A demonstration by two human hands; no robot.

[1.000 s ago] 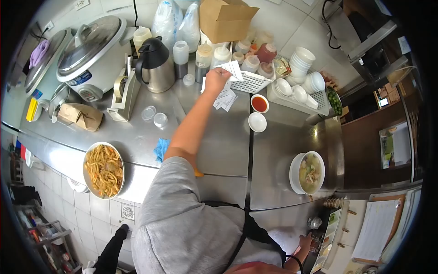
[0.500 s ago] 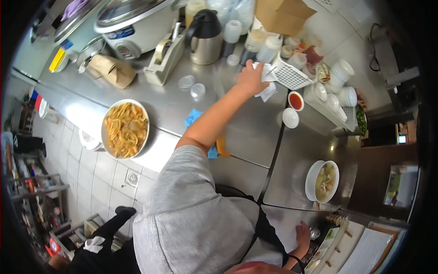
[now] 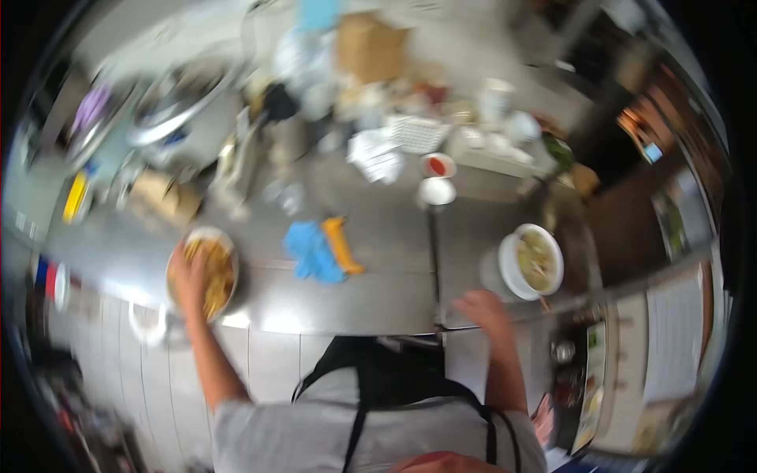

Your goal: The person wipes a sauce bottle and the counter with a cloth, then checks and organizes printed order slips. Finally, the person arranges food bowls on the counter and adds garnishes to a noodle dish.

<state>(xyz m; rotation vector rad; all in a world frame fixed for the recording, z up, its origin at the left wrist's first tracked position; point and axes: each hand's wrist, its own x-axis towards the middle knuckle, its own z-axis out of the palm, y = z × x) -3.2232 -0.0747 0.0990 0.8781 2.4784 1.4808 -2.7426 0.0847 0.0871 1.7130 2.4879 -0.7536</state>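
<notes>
The view is blurred by motion. My left hand [image 3: 188,277] lies over the left side of a white bowl of noodles [image 3: 219,276] at the counter's left front; its fingers are smeared, so whether they grip the rim is unclear. Above the counter's front edge, my right hand [image 3: 482,309] touches nothing that I can see, its fingers blurred. To its right stands a white bowl of soup [image 3: 538,264]. Between the hands lie a blue cloth [image 3: 314,251] and an orange object [image 3: 341,246]. White papers [image 3: 377,154] rest near the back.
A small dish of red sauce [image 3: 438,165] and a white dish [image 3: 436,191] stand behind the counter seam. A paper bag [image 3: 165,195], tape dispenser [image 3: 236,165] and rice cooker [image 3: 185,118] are at the left. Bottles, a white basket [image 3: 416,135] and stacked cups [image 3: 495,101] line the back.
My left hand has left the papers and come to the noodle bowl. My right hand has moved up from the lower right to the counter's front edge. The camera view has shifted.
</notes>
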